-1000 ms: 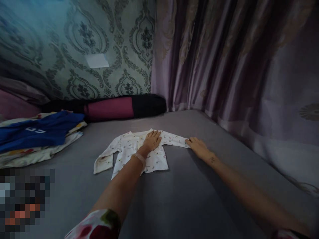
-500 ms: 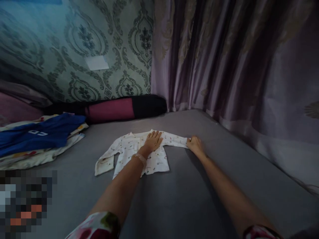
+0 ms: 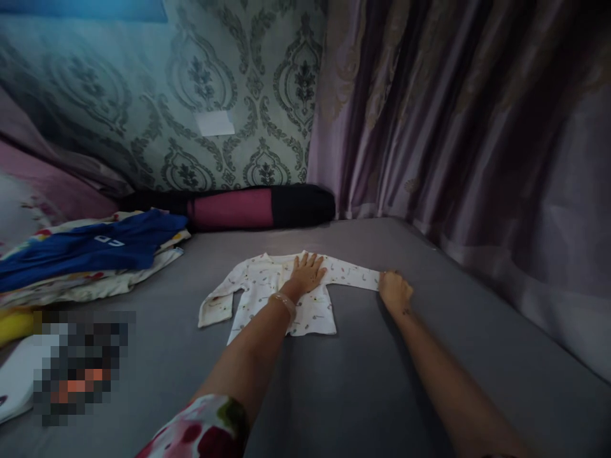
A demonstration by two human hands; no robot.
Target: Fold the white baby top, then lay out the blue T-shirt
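Note:
A small white long-sleeved shirt with a scattered print lies spread on the grey sheet. My left hand rests flat on its upper right part, fingers spread, and my forearm covers some of its front. At the cuff of the right sleeve, my right hand is closed on the fabric, and the sleeve runs straight out from the body. The shirt's left sleeve bends downward on the sheet, with no hand on it.
A stack of folded clothes, a blue garment on top, sits at the left. Along the wall lies a long black and maroon bolster. Purple curtains hang at the right. Something white, partly blurred out, lies at the lower left.
The view has shifted left, so everything sits further right. My right hand still grips the cuff, and the sleeve looks straighter. The left hand stays flat on the shirt.

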